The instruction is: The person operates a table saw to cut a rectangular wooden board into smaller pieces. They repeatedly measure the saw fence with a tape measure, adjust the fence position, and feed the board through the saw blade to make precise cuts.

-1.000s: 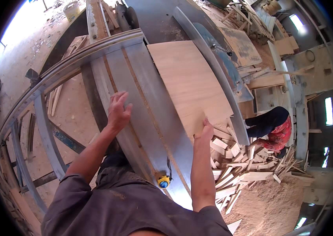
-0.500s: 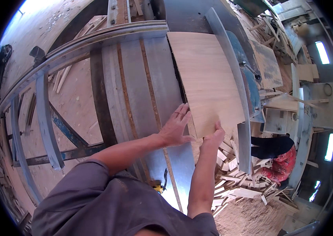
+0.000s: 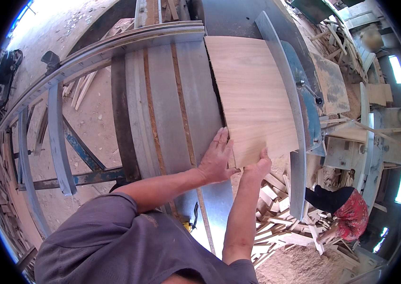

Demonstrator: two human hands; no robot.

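A flat, pale wooden board (image 3: 255, 90) lies on a metal saw table, with its right side along an upright metal fence (image 3: 283, 71). A dark gap runs down its left edge. My right hand (image 3: 258, 165) grips the board's near edge, thumb on top and the other fingers out of sight underneath. At the near left corner, my left hand (image 3: 215, 160) rests against the board's side with its fingers stretched out and its thumb spread toward that corner. The grey sliding bed (image 3: 162, 94) of the table lies beneath the left hand.
A long metal crossbar (image 3: 115, 49) spans the bed's far end. A lever (image 3: 310, 92) sticks out beyond the fence. Wood offcuts (image 3: 281, 222) and sawdust (image 3: 300, 265) heap up at the lower right, where another person in red and black clothing (image 3: 349, 213) bends over.
The whole view has shifted a little. My left hand sits slightly closer against the board's near left corner, and my right hand keeps its grip. Little else differs.
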